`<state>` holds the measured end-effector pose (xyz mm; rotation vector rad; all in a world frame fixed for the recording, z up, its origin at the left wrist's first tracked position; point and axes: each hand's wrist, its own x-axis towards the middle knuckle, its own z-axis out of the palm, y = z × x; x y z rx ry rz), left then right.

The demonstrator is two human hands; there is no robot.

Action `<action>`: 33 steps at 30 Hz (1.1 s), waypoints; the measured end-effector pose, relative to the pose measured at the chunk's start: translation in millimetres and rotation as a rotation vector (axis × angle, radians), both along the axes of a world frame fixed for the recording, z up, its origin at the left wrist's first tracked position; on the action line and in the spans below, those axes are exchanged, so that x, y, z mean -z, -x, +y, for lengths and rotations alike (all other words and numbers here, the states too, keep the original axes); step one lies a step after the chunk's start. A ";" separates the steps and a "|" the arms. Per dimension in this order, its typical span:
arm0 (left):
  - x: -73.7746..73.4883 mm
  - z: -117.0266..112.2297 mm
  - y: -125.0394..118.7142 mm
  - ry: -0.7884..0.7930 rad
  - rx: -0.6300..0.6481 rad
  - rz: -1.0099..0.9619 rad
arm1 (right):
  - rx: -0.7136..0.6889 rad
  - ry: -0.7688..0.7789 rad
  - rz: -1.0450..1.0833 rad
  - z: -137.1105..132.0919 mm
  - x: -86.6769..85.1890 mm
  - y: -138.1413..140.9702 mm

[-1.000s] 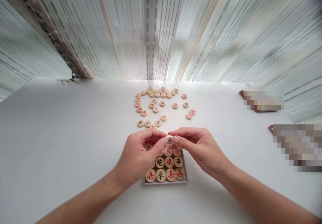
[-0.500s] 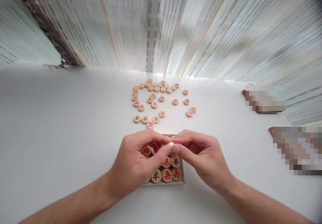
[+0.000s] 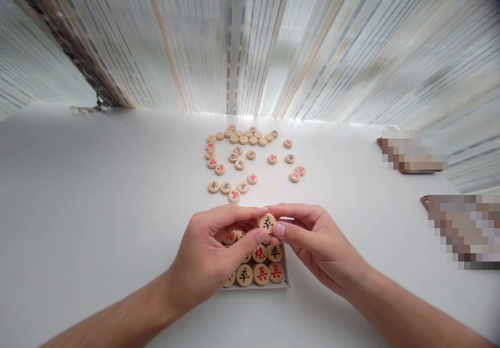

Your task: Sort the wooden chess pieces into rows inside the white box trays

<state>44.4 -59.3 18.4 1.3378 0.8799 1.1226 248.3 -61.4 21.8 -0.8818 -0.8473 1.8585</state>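
Between the fingertips of both hands is a round wooden Chinese chess piece (image 3: 266, 223) with a black character, its face turned up to me. My left hand (image 3: 219, 246) pinches it from the left with thumb and fingers. On its right edge, my right hand (image 3: 307, 233) grips it the same way. Directly below the hands stands a shallow box (image 3: 287, 280) holding rows of chess pieces, among them a red one (image 3: 261, 273) and a black one (image 3: 244, 274). My left hand hides the box's left part.
Loose chess pieces lie scattered on the white table (image 3: 117, 207) beyond the box, some face down in a cluster (image 3: 244, 139), others showing red or black characters. Two blurred-out objects (image 3: 414, 152) sit at the right. A striped curtain (image 3: 250, 40) hangs along the far edge.
The chess piece between my fingers has turned from nearly hidden to showing its black character. My right hand's fingers have shifted slightly around it.
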 end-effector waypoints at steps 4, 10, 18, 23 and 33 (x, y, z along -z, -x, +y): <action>-1.0 2.2 0.7 0.020 -0.011 0.032 | -0.043 0.021 -0.009 1.9 1.5 -2.1; -6.4 4.1 1.3 -0.041 0.020 -0.001 | -0.111 0.000 0.021 2.5 5.6 -0.9; -6.5 6.6 5.9 -0.262 0.033 0.081 | -0.109 0.067 0.052 2.5 5.9 -0.9; -3.3 7.7 7.6 -0.382 0.082 0.116 | -0.139 0.123 0.024 2.6 2.4 0.6; -5.4 4.4 4.7 -0.497 0.080 0.206 | -0.099 0.012 -0.065 1.1 -5.2 1.3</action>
